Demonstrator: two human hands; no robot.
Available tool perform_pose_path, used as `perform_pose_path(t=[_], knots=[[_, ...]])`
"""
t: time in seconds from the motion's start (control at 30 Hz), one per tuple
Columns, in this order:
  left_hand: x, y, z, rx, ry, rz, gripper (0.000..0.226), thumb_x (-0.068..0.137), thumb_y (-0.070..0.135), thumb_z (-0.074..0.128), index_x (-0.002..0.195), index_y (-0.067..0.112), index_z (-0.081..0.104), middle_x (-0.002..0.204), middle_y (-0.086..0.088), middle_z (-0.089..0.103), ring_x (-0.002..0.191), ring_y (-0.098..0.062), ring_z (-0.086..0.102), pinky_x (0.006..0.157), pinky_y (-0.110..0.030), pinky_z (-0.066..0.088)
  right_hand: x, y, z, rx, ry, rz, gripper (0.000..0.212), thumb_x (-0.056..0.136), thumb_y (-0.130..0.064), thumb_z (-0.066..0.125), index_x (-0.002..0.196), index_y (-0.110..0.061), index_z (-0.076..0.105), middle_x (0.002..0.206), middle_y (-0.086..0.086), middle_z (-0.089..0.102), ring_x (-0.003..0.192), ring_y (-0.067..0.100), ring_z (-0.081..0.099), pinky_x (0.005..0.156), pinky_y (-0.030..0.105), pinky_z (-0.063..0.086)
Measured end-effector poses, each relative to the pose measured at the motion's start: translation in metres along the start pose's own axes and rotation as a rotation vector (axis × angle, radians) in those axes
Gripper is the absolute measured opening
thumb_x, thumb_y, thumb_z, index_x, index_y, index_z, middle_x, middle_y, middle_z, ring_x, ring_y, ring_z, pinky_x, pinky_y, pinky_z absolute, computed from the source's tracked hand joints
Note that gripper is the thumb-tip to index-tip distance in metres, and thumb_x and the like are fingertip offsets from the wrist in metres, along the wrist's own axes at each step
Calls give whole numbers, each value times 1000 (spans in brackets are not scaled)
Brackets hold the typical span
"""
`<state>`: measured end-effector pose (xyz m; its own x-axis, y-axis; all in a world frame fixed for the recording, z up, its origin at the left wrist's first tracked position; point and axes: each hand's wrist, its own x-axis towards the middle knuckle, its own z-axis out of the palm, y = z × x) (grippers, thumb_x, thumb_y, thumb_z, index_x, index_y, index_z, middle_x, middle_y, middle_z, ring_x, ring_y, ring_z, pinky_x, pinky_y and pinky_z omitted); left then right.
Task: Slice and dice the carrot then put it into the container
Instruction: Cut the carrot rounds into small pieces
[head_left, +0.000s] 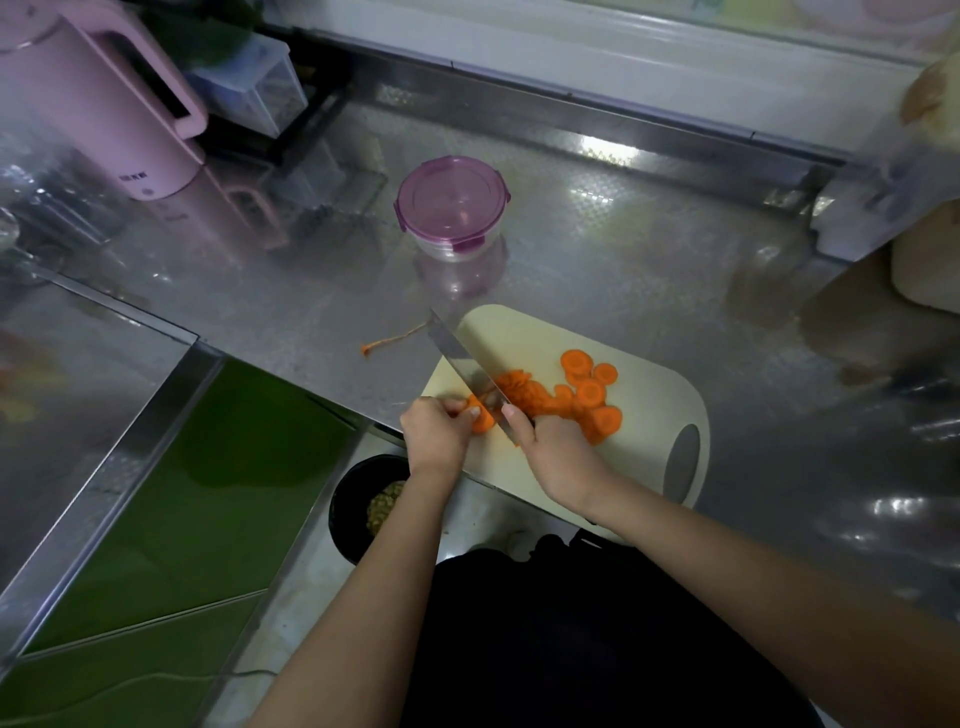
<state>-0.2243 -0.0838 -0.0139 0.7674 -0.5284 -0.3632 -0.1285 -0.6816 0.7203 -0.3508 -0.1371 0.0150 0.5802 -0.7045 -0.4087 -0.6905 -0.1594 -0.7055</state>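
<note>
Left grip: fingers curled onto the carrot stub, pinning it to the cutting board.
Right grip: clamped round the handle of the knife; the blade runs up and away from it, edge down at the stub.
Carrot: the stub lies between the two grips; the cut rounds are heaped just beyond the right grip.
Handling: stiff, light, probably damp; a short round stub likely rolls. It is best held by its top and sides, fingertips tucked back from the blade.
Container: well beyond both grips on the desk, lid on.
</note>
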Motion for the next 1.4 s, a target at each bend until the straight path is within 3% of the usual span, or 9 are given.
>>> perform_pose_path(t=[0.07,0.4,0.57,0.67,0.77,0.87,1.03,1.13,1.4], knots=[[1,-1,1,-4,-5,-8,13,78,11,74,88,3,75,88,-9,73,85,-19,67,84,-32,53,-1,-4,2,-41,-6,-1,66,100,-48,27,82,3,65,84,20,66,87,34,61,77,34,46],[2,0,1,62,0,16,11,80,15,72,78,6,76,75,-7,71,70,-16,62,67,-22,45,11,-15,7,-85,-59,73,60,101,-47,26,55,-12,42,56,5,45,76,33,58,64,30,37],[2,-1,1,77,22,34,11,79,16,72,80,5,76,79,-8,71,71,-15,59,60,-13,33,12,-12,14,-82,-44,110,60,98,-52,28,59,-10,46,70,13,56,83,36,61,67,33,41],[-1,1,-1,88,29,76,12,80,12,70,76,3,75,74,-14,70,65,-15,54,57,-16,31,14,-14,17,-106,-29,111,61,98,-53,28,75,-5,57,91,22,66,91,37,61,72,34,43],[-3,1,-1,78,32,78,13,81,13,69,81,1,75,80,-13,72,71,-17,59,60,-15,33,14,-14,17,-115,-29,103,60,99,-53,28,76,-6,58,95,23,66,94,37,61,73,34,43],[-6,4,-2,52,11,76,12,82,12,69,81,1,75,81,-13,72,70,-13,56,60,-14,32,16,-11,17,-71,-60,94,60,98,-53,27,59,-11,45,72,15,58,88,37,61,69,32,40],[-13,7,-2,13,29,36,14,83,9,68,94,2,74,94,-10,72,77,-6,54,68,-5,31,22,-6,5,-5,-58,79,64,99,-51,28,62,-5,53,66,10,56,80,30,59,71,29,39],[-12,7,-1,-15,28,-8,17,82,10,70,96,2,73,97,-9,72,80,-9,60,74,-9,38,20,-3,2,37,-30,49,60,99,-50,30,62,-9,52,76,16,63,83,29,61,72,28,39],[-12,8,-2,-15,13,1,11,82,10,69,90,4,75,88,-8,73,75,-9,59,74,-15,43,7,1,-4,31,-15,11,62,99,-48,32,54,-9,48,58,7,51,69,26,55,68,32,40]])
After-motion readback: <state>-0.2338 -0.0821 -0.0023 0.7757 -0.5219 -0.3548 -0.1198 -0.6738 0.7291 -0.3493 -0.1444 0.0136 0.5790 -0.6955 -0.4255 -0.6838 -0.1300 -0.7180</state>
